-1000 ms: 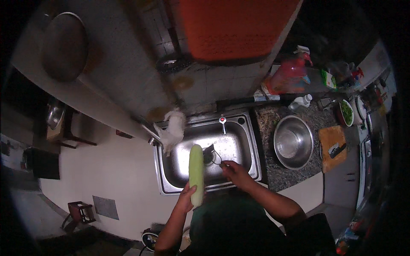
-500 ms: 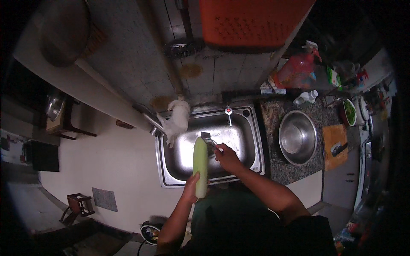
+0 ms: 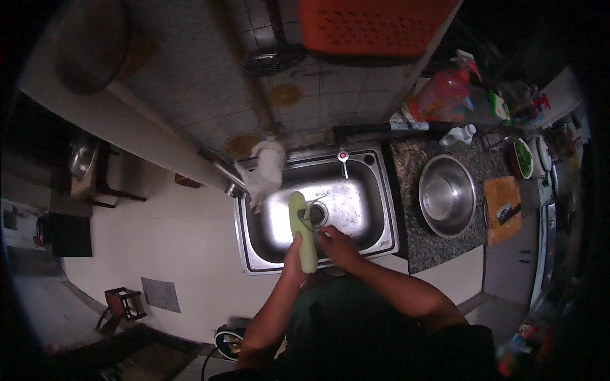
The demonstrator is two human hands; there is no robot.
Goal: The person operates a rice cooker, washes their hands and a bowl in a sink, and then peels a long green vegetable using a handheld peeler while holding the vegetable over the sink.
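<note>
My left hand [image 3: 293,257] is wrapped round the lower part of a long, pale green gourd [image 3: 307,251], holding it tilted nearly upright over the sink [image 3: 375,235]. A peeler [image 3: 307,223] is in my closed right hand [image 3: 341,246], its head against the gourd's right side about halfway up. A thin strip of peel [image 3: 315,201] curls off beside the peeler. Behind them lies the round sink drain [image 3: 317,214]. The peeler's handle is mostly hidden by my right fingers.
A tap [image 3: 344,164] stands at the sink's back edge; a whitish cloth [image 3: 267,166] hangs at its left corner. On the right counter are a steel basin [image 3: 447,197], a cutting board [image 3: 495,225] with a knife [image 3: 507,214], a white bottle [image 3: 459,136] and a bowl of greens [image 3: 523,159].
The peeler has moved down along the gourd from near its top, and a strip of peel now shows. My left hand and the gourd sit slightly higher in view.
</note>
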